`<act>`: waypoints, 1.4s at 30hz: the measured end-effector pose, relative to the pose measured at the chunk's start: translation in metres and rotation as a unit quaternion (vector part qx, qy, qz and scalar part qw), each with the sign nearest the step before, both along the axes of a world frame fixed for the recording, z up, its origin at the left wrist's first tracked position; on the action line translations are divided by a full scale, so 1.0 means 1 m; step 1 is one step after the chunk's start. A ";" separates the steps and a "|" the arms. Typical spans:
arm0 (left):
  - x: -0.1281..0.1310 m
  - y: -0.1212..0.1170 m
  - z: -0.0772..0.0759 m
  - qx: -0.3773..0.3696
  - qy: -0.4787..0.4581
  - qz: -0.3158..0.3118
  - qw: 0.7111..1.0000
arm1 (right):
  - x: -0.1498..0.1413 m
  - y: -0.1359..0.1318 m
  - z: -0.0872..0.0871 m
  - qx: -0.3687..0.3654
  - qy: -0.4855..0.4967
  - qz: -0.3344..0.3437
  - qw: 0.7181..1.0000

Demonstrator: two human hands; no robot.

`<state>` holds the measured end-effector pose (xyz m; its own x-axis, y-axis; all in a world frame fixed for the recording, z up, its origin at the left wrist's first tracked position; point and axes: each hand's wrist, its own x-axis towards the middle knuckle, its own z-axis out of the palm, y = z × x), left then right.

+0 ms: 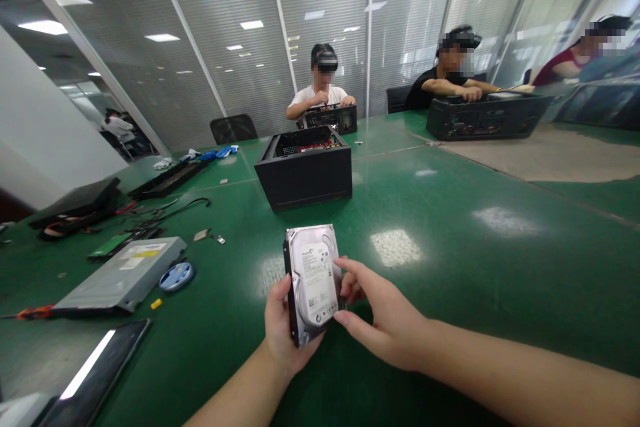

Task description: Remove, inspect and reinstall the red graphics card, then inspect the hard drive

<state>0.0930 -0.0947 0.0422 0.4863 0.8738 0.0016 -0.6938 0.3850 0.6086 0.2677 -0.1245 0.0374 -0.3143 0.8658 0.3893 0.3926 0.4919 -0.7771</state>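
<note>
A silver hard drive with a white label is held upright and slightly tilted above the green table, its labelled face towards me. My left hand is closed around its left side and bottom, thumb along the black edge. At the drive's right edge is my right hand, with index finger and thumb spread apart and their tips touching or very near the label side. Its other fingers are curled and partly hidden by the drive's edge. Beyond the drive stands an open black computer case with red parts inside.
On the left of the green table lie an optical drive, a blue round piece, a yellow bit, a dark flat screen-like device, cables and panels. Several people sit across, some handling another computer case.
</note>
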 end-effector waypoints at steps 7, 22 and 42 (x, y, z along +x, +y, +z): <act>0.006 -0.010 -0.012 0.025 0.090 0.099 0.991 | 0.000 -0.004 0.002 0.011 -0.024 0.019 0.999; -0.006 -0.013 -0.022 0.158 0.204 0.122 0.958 | 0.002 0.001 -0.007 0.009 -0.013 0.109 0.994; -0.009 -0.023 -0.008 0.371 0.217 0.109 0.896 | 0.005 0.005 -0.007 0.052 0.022 0.155 0.986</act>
